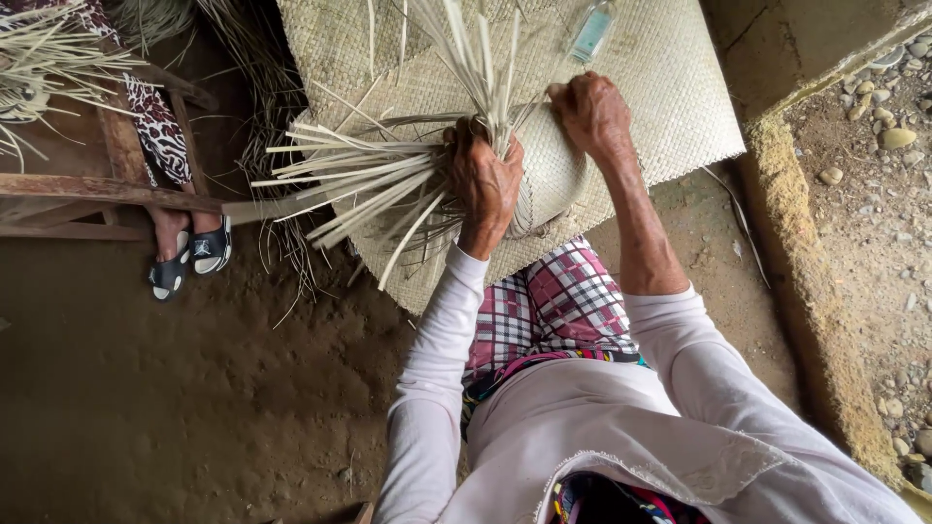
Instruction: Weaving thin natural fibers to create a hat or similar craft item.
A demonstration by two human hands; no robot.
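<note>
Packed brown dirt floor (194,388) underfoot; right of it a raised concrete ledge (806,281), gravel (888,175) beyond, a wooden bench (107,184) at left.

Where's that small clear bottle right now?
In the head view, the small clear bottle lies at top centre on the woven mat, just beyond the right hand.

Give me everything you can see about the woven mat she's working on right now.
The woven mat is pale tan, plaited from flat dried leaf strips in a fine checker weave. It lies spread on the dirt floor in front of the person, its near edge unfinished, with loose strips fanning out leftward and upward. A section is rolled or folded up by the hands. The left hand bunches the loose strips; the right hand presses on the woven part. A small clear bottle lies on the far end.
</note>
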